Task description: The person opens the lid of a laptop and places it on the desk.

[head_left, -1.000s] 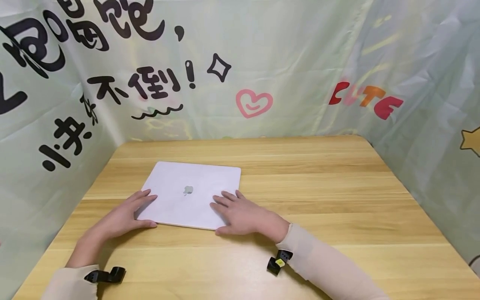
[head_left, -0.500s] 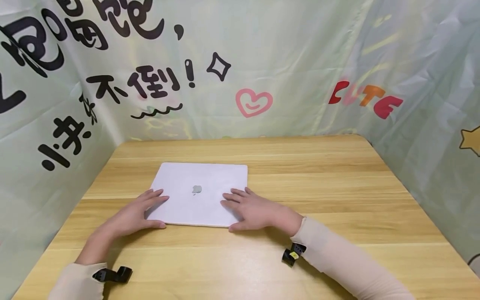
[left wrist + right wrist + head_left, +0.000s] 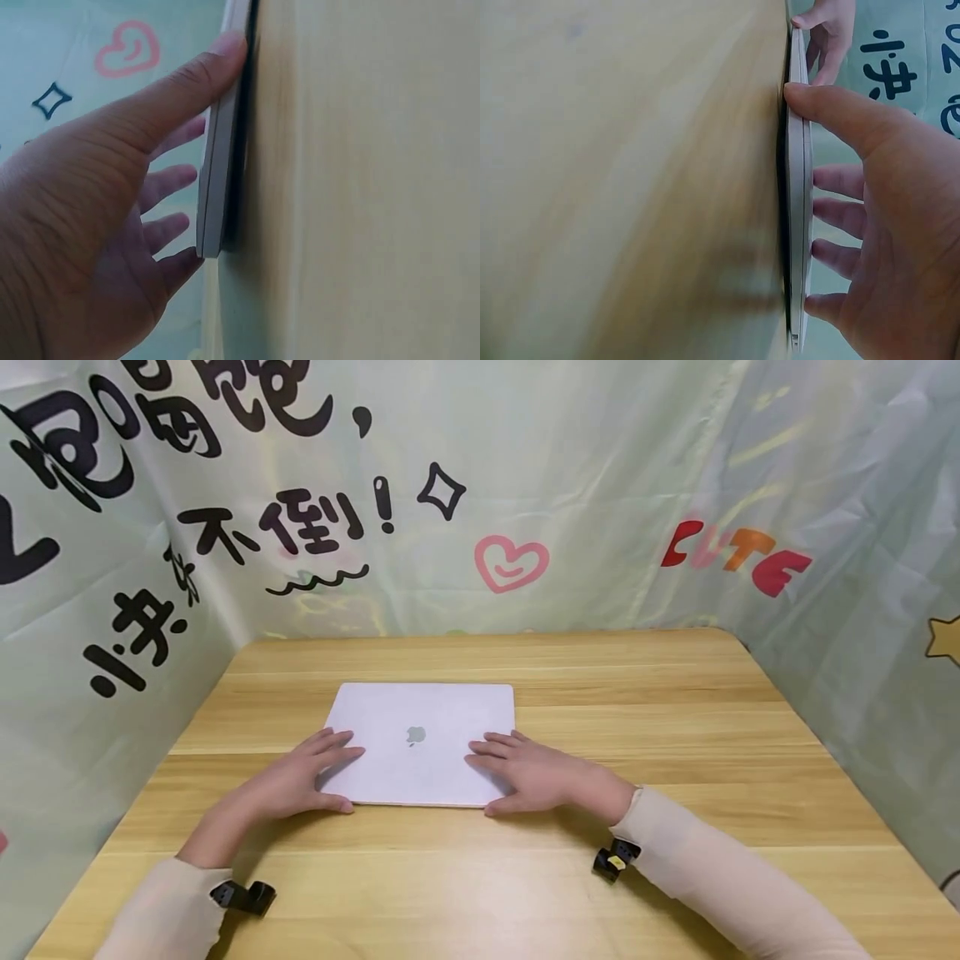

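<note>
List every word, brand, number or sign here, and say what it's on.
"CUTE": coloured letters, right part of the wall cloth
"不倒!": black, far side of the cloth
"小快": black, left side of the cloth
Signs without words: apple logo on the laptop; heart, sparkle and star on the cloth
Other black characters: cut off or creased, unreadable
Yellow patch on the black gadget: too small to read

The laptop [image 3: 420, 768] at the centre of the frame has a smooth, matt lid, and its edges [image 3: 217, 180] look like satin metal in the wrist views. The table [image 3: 480, 877] is smooth, wood-grained, softly glossy at lower middle. Creased cloth [image 3: 600, 460] with a faint sheen fills the top; the sleeves [image 3: 165, 906] are matt fabric, the wrist cameras [image 3: 261, 899] black and plastic-looking.
</note>
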`<move>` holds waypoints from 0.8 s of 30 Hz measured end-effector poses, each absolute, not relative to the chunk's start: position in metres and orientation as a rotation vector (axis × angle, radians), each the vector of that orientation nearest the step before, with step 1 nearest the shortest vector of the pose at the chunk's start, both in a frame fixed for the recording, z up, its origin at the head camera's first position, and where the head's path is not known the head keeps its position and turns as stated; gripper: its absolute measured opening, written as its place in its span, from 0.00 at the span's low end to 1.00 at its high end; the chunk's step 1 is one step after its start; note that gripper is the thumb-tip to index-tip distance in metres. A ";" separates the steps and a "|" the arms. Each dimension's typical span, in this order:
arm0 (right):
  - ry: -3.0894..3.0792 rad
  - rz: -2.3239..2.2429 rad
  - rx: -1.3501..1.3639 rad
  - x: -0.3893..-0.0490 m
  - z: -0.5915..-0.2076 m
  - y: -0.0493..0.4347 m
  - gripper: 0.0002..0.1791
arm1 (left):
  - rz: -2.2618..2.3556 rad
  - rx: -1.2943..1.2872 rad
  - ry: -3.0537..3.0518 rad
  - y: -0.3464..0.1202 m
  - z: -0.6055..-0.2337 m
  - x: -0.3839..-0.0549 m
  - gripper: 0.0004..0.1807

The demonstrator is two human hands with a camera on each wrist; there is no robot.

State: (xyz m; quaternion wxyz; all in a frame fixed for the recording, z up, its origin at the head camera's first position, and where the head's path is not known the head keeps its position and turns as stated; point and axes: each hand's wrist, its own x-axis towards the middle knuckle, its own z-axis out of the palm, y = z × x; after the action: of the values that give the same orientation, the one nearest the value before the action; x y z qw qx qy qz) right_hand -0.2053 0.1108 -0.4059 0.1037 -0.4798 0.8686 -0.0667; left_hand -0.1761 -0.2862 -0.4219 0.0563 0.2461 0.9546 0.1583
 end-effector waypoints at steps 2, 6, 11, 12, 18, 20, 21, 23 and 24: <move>2.565 -0.203 -1.412 -0.206 -0.407 0.116 0.44 | 0.470 0.745 2.867 -0.282 -0.420 -0.178 0.51; 2.559 -0.233 -1.407 -0.208 -0.406 0.127 0.44 | 0.467 0.749 2.825 -0.273 -0.418 -0.181 0.51; 2.541 -0.275 -1.417 -0.212 -0.404 0.140 0.43 | 0.479 0.764 2.791 -0.261 -0.417 -0.182 0.51; 2.539 -0.282 -1.418 -0.213 -0.405 0.142 0.43 | 0.482 0.768 2.789 -0.259 -0.417 -0.182 0.51; 2.530 -0.313 -1.434 -0.217 -0.405 0.153 0.43 | 0.466 0.785 2.794 -0.248 -0.414 -0.182 0.50; 2.530 -0.332 -1.443 -0.218 -0.406 0.157 0.43 | 0.465 0.796 2.790 -0.244 -0.413 -0.182 0.49; 2.530 -0.343 -1.445 -0.218 -0.406 0.160 0.42 | 0.464 0.802 2.788 -0.242 -0.412 -0.182 0.49; 2.530 -0.368 -1.445 -0.219 -0.407 0.165 0.42 | 0.457 0.822 2.782 -0.237 -0.411 -0.182 0.49; 2.528 -0.380 -1.442 -0.219 -0.407 0.167 0.42 | 0.454 0.831 2.776 -0.235 -0.410 -0.182 0.48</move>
State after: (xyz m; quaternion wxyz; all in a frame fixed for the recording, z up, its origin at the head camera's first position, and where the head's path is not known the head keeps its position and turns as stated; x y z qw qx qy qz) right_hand -0.2189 0.1674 -0.4072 0.1030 -0.4887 0.8567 -0.1289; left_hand -0.1821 -0.2349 -0.4104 0.1039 0.2818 0.9413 0.1541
